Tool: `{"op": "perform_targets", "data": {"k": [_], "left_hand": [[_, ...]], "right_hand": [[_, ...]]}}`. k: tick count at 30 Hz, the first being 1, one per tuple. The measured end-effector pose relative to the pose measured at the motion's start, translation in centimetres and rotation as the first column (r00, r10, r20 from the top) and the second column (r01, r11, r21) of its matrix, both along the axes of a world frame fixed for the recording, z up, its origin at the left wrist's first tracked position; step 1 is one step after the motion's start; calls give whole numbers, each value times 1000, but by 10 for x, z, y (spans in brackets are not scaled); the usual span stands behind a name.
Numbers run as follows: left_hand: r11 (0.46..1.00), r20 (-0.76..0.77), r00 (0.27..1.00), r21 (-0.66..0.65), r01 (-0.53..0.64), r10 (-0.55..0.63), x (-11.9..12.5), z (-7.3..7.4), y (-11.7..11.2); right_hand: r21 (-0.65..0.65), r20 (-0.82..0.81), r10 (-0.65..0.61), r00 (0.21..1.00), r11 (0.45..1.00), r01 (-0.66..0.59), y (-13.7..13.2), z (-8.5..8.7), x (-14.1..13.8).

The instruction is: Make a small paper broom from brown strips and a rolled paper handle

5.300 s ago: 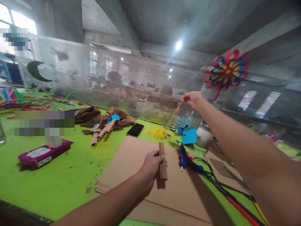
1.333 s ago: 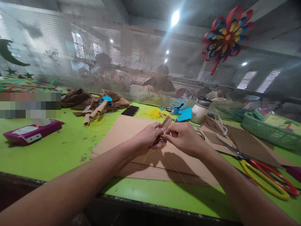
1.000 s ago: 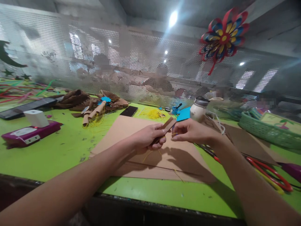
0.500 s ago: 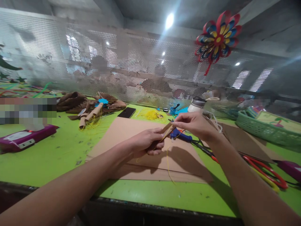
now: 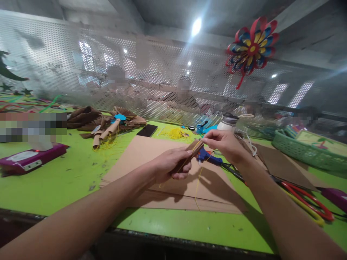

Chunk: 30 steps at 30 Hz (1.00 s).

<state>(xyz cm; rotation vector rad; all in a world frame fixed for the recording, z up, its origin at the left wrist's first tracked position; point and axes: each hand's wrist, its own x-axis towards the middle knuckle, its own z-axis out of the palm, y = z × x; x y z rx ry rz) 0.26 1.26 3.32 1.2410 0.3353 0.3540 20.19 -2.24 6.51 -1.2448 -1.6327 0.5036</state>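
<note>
My left hand (image 5: 169,166) is closed round a narrow folded strip of brown paper (image 5: 193,151), held tilted above a stack of brown card sheets (image 5: 151,155). My right hand (image 5: 226,144) pinches yellow strands (image 5: 197,182) at the strip's upper end. The strands run along the strip and hang down below it, over the card. A blue glue gun (image 5: 207,156) lies on the card just behind my right hand.
A green table (image 5: 67,180) carries brown paper fans (image 5: 114,122), a phone (image 5: 146,130), a heap of yellow strands (image 5: 175,133), a white jar (image 5: 227,122), a green basket (image 5: 303,153), red and yellow cables (image 5: 306,200) and a magenta box (image 5: 29,159). A perforated screen with a paper pinwheel (image 5: 252,47) stands behind.
My right hand fetched yellow strands from the far side, then joined my left hand at the strip. In the last half second it shifted slightly down and the strands hang further right.
</note>
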Motion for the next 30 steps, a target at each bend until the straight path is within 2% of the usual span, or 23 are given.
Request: {"op": "perform_targets", "data": {"k": [6,11,15,18,21,24,30], "left_hand": [[999,-13,1000,50,-15,15,0,-3,1],[989,-25,999,140,-38,42,1,-2,-1],[986,-16,998,157,-61,64,1,-2,-3],[986,-1,998,153,-64,65,2,-3,-2],[984,19,996,155,-85,83,2,-2,-1],[977,33,991,166,-132,128,2,1,0],[958,28,984,224,-178,177,3,2,-1]], "right_hand": [[35,-44,-1,999,999,2,2,-2,-1],[-37,-67,-27,997,999,25,5,-6,4],[-104,-153,33,988,993,-49,8,-12,6],[-109,-227,92,970,987,-119,12,-19,4],[-107,-279,95,956,986,-129,16,-26,-1],[-101,-319,50,947,991,-86,19,-31,-8],[26,-304,-79,949,996,91,25,-35,-11]]}}
